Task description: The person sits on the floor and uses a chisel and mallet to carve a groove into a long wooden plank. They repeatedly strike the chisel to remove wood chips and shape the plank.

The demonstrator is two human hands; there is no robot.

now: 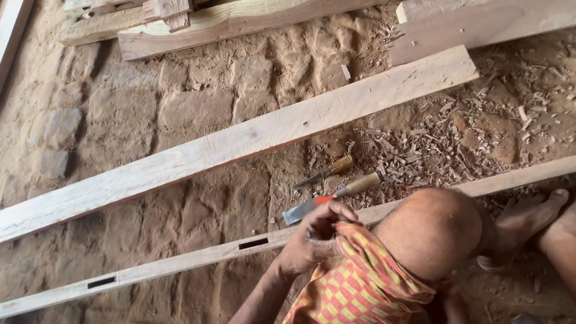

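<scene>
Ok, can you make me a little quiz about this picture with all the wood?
1. True or false: the two chisels on the ground have metal handles.
2. The slots cut in the thin rail are: A round, B rectangular, C triangular.
3. Fill in: the left hand rests by a checked ___ below the bare knee.

Key: 1 false, the handles are wooden. 2 B. 3 cloth.
</scene>
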